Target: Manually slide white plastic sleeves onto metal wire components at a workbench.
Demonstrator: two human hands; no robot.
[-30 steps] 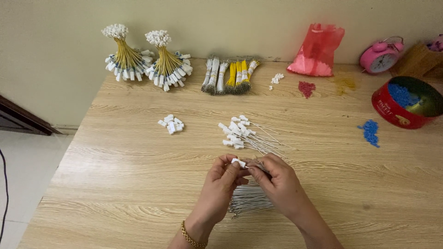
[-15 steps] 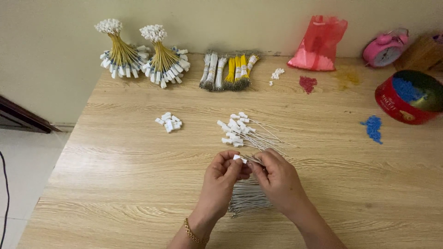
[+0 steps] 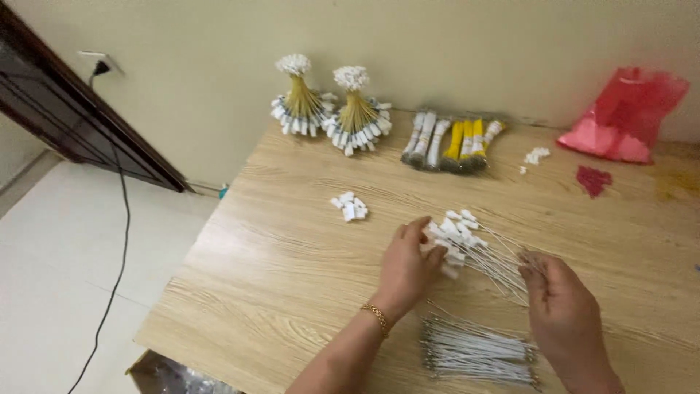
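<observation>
Both hands have parted since a moment ago: the left hand [image 3: 408, 266] now rests on the white-tagged ends of the loose fan of thin white wires with small plastic connectors [image 3: 477, 252], fingers curled and pinching them, while the right hand [image 3: 565, 317] lies over the wires' far ends, fingers loosely bent. This fan lies on the pale wooden desk [image 3: 292, 255], just above a flat bundle of bare grey wires [image 3: 474, 350]. A small heap of white plastic connectors [image 3: 350, 207] sits apart to the left.

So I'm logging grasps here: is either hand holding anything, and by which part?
Left hand pinches the white-tipped wire bunch at its tip end; right hand touches the wire ends.
</observation>
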